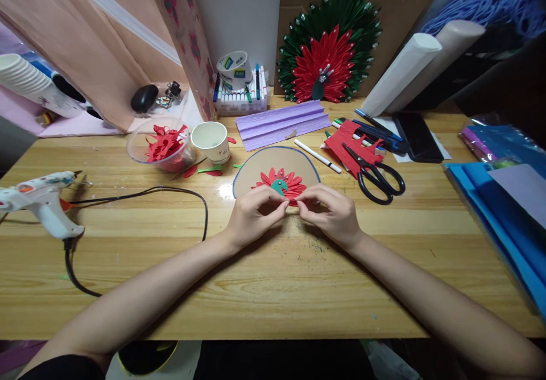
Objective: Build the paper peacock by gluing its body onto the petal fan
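Observation:
My left hand (257, 212) and my right hand (330, 212) meet fingertip to fingertip over the table's middle. Both are closed in a pinch, with a small red paper petal (293, 202) between them, mostly hidden by the fingers. Just behind lies a rounded cardboard piece (251, 166) with a blue outline. On it, red petals (298, 180) fan out around a green paper bird shape (279, 185). The fingers cover the front edge of this cardboard.
Black-handled scissors (377, 178) rest on red crepe paper (347, 147) at right. A white marker (318, 156), purple crepe paper (281, 124), a paper cup (210, 141) and a tub of red scraps (164, 144) sit behind. A glue gun (46, 201) with its cord lies left.

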### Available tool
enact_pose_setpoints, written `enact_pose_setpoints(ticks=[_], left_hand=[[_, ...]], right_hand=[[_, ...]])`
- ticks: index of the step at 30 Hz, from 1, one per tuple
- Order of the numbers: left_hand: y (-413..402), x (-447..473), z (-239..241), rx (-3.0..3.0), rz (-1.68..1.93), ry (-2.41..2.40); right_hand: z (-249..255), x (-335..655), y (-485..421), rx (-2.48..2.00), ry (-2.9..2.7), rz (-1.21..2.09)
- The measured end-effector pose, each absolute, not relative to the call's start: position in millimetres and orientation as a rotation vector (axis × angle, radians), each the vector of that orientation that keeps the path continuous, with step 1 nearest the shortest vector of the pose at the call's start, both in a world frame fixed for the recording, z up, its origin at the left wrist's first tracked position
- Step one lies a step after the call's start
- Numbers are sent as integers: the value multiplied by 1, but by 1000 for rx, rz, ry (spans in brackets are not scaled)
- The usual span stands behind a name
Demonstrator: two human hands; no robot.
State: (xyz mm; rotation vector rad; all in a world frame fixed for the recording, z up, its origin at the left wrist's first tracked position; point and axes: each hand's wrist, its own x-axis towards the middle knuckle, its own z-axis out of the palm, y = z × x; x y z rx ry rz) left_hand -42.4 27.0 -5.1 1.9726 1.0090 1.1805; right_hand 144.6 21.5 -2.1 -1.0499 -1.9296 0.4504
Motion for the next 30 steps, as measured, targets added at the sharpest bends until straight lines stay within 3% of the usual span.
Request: enact_pose_setpoints(ticks=[5,11,19,30], left_hand=[[29,-44,-5,1759,1174,1054],[30,-42,-4,1576,1130,1056],[29,-42,-3,1628,1105,1010],[30,-43,-3,1618,1096,985]], right_hand=[[0,150,24,-1108,-1840,448],[-6,147,19,-1109,-1700,862],[-9,142,17,-1088,-1545,1056],[-8,141,18,-1089,-1536,1074]])
